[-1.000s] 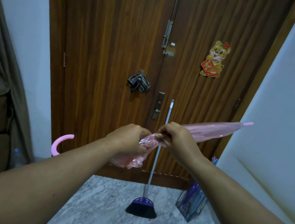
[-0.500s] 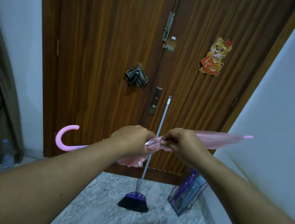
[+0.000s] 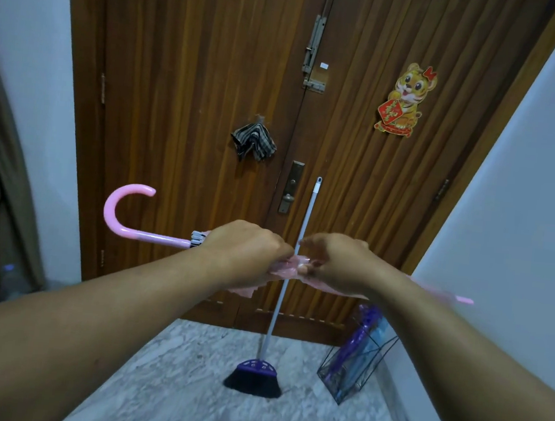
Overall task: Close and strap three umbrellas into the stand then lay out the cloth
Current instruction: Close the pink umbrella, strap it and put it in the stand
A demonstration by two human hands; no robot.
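Head view. A closed pink translucent umbrella with a curved pink plastic crook handle is held roughly level in front of the body, well above the floor. The crook points up at the left; the slim pink tip extends past the right wrist toward the white wall on the right.

The left hand is clenched around the bunched pink canopy just beside the shaft collar, knuckles up. The right hand sits immediately to its right, fingertips pinching a fold of canopy material; whether this fold is the strap cannot be determined. The two hands are nearly touching.

Below and to the right, a clear wire-framed umbrella stand rests on the grey marbled floor, against the right wall. It contains a purple folded umbrella and a light blue folded umbrella, both leaning.

A broom with a white pole and a purple head with black bristles leans on the brown wooden double door. A grey checked cloth hangs bunched on the door above the metal latch plate. A yellow tiger sticker is fixed to the right door leaf. A beige curtain hangs at the far left.
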